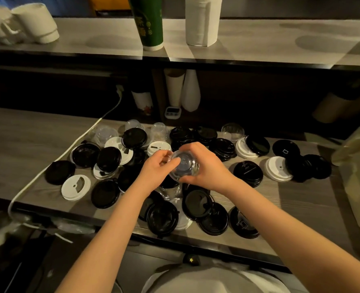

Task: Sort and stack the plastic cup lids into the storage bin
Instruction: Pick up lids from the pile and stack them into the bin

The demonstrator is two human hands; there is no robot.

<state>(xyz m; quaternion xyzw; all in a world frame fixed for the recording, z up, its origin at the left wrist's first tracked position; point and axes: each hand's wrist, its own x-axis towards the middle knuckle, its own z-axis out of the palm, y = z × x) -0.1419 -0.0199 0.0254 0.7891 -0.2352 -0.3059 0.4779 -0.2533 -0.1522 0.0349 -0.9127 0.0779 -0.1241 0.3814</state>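
Note:
Both my hands hold a clear domed plastic lid (185, 164) above the middle of the pile. My left hand (156, 169) pinches its left rim, and my right hand (204, 166) curls round its right side. Around and under my hands, several black lids (109, 159) and white lids (76, 187) lie scattered on the wooden counter (16, 144). More clear lids (232, 130) sit along the far edge of the pile. A pale translucent bin (358, 166) stands at the right edge, only partly in view.
A white cable (48, 166) runs along the left of the pile. Behind stand cup stacks (174, 89) and a small timer (172, 112). The upper shelf carries white mugs (35, 22), a green cup stack (150, 24) and a paper roll (202, 20).

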